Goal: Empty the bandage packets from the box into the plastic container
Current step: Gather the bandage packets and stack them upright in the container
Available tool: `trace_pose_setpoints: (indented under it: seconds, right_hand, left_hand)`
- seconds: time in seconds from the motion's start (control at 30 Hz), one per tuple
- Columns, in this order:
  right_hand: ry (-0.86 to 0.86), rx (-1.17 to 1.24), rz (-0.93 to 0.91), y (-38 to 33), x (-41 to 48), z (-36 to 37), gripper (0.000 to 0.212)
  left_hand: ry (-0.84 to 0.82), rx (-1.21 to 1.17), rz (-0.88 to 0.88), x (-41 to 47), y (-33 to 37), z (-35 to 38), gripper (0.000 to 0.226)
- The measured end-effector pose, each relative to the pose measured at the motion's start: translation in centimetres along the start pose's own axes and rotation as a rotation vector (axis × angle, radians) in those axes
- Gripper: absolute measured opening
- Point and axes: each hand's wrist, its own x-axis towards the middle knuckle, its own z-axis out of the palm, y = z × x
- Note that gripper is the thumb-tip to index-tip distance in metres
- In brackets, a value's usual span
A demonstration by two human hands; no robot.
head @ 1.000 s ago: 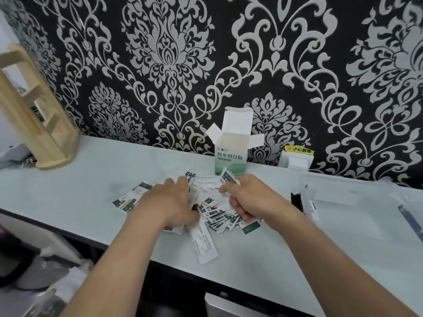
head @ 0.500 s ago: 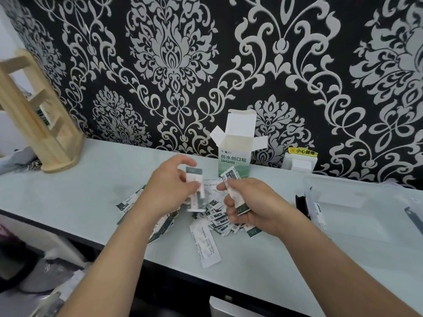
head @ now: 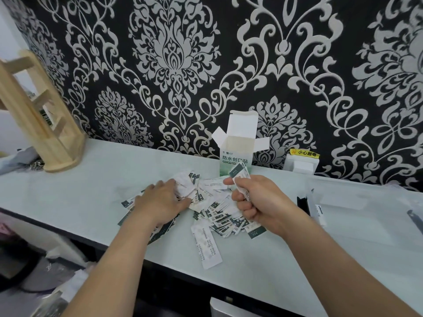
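Observation:
The white and green bandage box stands upright against the wall with its top flaps open. In front of it a heap of bandage packets lies scattered on the pale counter. My right hand is shut on a small stack of packets that sticks up above the fist. My left hand lies flat on the left part of the heap, fingers spread over the packets. A clear plastic container sits on the counter to the right, hard to make out.
A folded paper leaflet lies near the counter's front edge. A wooden rack stands at the far left. A white socket with a yellow label sits on the wall behind. Clutter lies below the counter at the lower left.
My left hand has dropped from above the heap, where it held a packet, back down flat onto the packets. My right hand keeps its stack and has risen slightly.

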Motion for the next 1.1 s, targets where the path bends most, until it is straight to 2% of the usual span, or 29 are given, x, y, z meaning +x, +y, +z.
trace_pose_setpoints:
  seconds: [0.1,0.27,0.43,0.5,0.6,0.67,0.7,0.77,0.83,0.9,0.97,1.03,1.07,1.1]
  right_hand:
    - [-0.007,-0.054,0.017,0.4,0.1,0.5,0.023]
    - [0.008,-0.098,0.041,0.9,0.4,0.9,0.025]
    - [0.009,-0.055,0.054,1.0,0.6,0.8,0.025]
    - [0.008,0.007,0.049,0.9,0.5,0.8,0.026]
    - [0.02,0.126,0.045,0.4,0.2,0.8,0.035]
    - [-0.002,0.233,0.067,0.2,-0.1,0.7,0.046]
    - [-0.046,0.284,0.088,0.0,-0.3,0.6,0.051]
    - [-0.197,0.346,0.138,-0.2,-0.7,0.4,0.065]
    - [-0.345,0.346,0.175,-0.3,-0.9,0.2,0.075]
    - [-0.406,0.289,0.182,-0.5,-1.1,0.2,0.072]
    - [-0.378,0.214,0.165,-0.5,-1.1,0.3,0.049]
    - [-0.268,0.117,0.117,-0.2,-0.7,0.1,0.025]
    - [-0.193,0.065,0.086,-0.1,-0.4,-0.1,0.021]
    - [-0.12,0.021,0.06,0.0,-0.2,-0.2,0.021]
  left_hand:
    - [0.102,-0.108,0.128,-0.7,1.5,0.5,0.05]
    - [0.331,-0.081,0.266,-1.1,2.7,1.2,0.024]
    - [0.519,-0.098,0.332,-0.2,2.8,1.4,0.026]
    - [0.564,-0.302,0.34,-0.4,3.2,0.7,0.023]
    - [0.535,-0.804,0.277,-1.6,4.2,-1.2,0.021]
    - [0.372,-1.13,0.3,-2.3,4.7,-2.3,0.024]
    - [0.268,-1.192,0.321,-2.7,4.9,-2.5,0.025]
    - [0.118,-1.081,0.37,-3.0,5.3,-2.3,0.025]
    - [0.087,-0.895,0.408,-2.6,5.6,-1.4,0.023]
    - [0.088,-0.8,0.442,-2.4,6.0,-0.7,0.024]
    - [0.095,-0.695,0.451,-2.3,6.2,-0.4,0.025]
    - [0.188,-0.567,0.441,-2.3,6.1,-0.7,0.014]
    - [0.232,-0.518,0.412,-2.4,5.8,-0.9,0.009]
    - [0.248,-0.439,0.37,-2.4,5.3,-1.1,0.015]
